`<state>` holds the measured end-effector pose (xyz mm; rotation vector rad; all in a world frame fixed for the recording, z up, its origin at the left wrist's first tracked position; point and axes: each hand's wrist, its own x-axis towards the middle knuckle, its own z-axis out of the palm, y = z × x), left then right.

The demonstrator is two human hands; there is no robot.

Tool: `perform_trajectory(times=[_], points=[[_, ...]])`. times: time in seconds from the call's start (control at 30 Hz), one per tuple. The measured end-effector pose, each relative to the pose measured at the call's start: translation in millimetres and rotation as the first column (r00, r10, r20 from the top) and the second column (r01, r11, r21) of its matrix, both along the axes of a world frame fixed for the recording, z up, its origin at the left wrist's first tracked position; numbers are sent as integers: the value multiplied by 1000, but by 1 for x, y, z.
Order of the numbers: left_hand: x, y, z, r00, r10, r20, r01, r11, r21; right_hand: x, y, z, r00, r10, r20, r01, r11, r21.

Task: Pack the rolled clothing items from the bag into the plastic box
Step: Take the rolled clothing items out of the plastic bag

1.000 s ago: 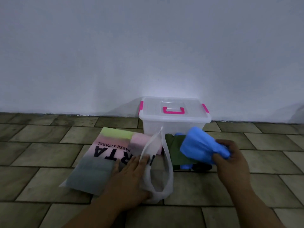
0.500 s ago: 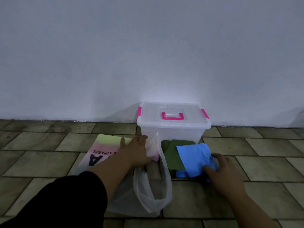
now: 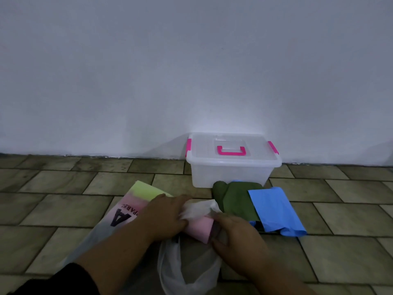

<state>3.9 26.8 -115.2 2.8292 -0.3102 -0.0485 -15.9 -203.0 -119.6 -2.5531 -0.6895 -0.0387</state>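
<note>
A translucent shopping bag [image 3: 136, 201] with black print lies on the tiled floor. My left hand [image 3: 164, 216] grips the bag's white mouth. My right hand [image 3: 231, 237] holds a pink rolled garment [image 3: 198, 228] at the bag's opening. A green garment [image 3: 231, 199] and a blue garment [image 3: 274, 209] lie on the floor just right of my hands. Behind them stands the clear plastic box [image 3: 231, 165] with a pink handle and clips, its lid shut.
A plain white wall [image 3: 191, 71] rises right behind the box. The bag's loose handles [image 3: 187, 271] trail toward me across the floor tiles [image 3: 340, 241].
My right hand let go of the blue garment, which now lies on the green one, and moved left to the pink roll. My left hand gathered the bag's mouth.
</note>
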Motion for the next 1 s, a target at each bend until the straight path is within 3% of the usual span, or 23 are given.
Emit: perform_trajectory(times=[0.17, 0.3, 0.5, 0.6, 0.7, 0.8, 0.87, 1.0], points=[[-15, 3, -21, 998, -55, 36, 54, 998, 34, 4, 25, -1, 996, -66, 58, 76, 982, -175], [-16, -1, -24, 999, -26, 41, 25, 999, 40, 9, 39, -5, 996, -84, -15, 77, 958, -278], [-16, 0, -24, 999, 35, 30, -35, 999, 2, -6, 1, 8, 996, -87, -7, 87, 979, 185], [-16, -3, -27, 998, 37, 57, -40, 998, 56, -6, -41, 18, 978, -201, -62, 205, 848, 489], [-15, -7, -30, 999, 33, 44, -38, 993, 114, 9, -75, 23, 922, -371, -108, 351, 687, 636], [-15, -12, -34, 999, 40, 27, -44, 987, 154, 25, -81, 18, 817, -576, 1, 466, 662, 587], [-16, -13, -34, 999, 43, 23, -46, 985, 167, 30, -70, 6, 816, -576, 40, 494, 732, 470], [-19, -14, -25, 999, 51, 2, -51, 995, 80, 25, -52, -11, 847, -528, -63, 530, 826, 193]])
